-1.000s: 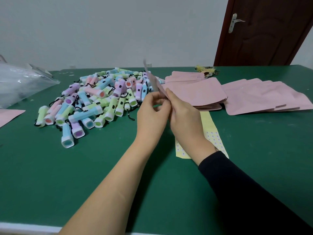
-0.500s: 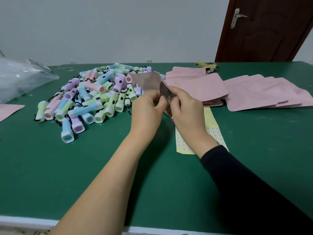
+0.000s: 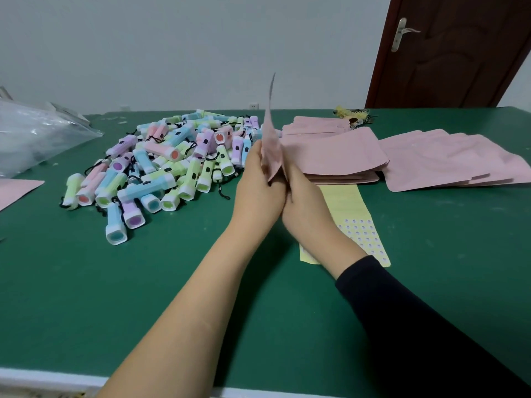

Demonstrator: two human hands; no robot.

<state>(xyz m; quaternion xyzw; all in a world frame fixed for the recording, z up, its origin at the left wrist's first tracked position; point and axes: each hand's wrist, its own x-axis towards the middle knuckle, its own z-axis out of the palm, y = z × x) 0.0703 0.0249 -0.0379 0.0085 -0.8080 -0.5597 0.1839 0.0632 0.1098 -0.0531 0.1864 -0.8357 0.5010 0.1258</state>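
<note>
A pink pouch [image 3: 271,139] stands upright and edge-on above the green table [image 3: 143,297], held between both hands at its lower end. My left hand [image 3: 257,185] grips it from the left and my right hand [image 3: 304,202] from the right, the two hands pressed close together. A heap of small pastel flashlights [image 3: 161,168] in pink, blue, green and purple lies to the left. Stacks of flat pink pouches [image 3: 339,156] lie to the right, with another spread [image 3: 448,159] further right.
A yellow sticker sheet [image 3: 353,219] lies under my right wrist. A clear plastic bag [image 3: 37,133] sits at the far left, with a pink pouch [image 3: 14,189] at the left edge. A small yellow item [image 3: 352,113] lies at the back. A brown door [image 3: 454,50] stands behind.
The pouch, tilted and partly folded open half a second ago, now stands upright and edge-on. Both hands have closed together around its lower end.
</note>
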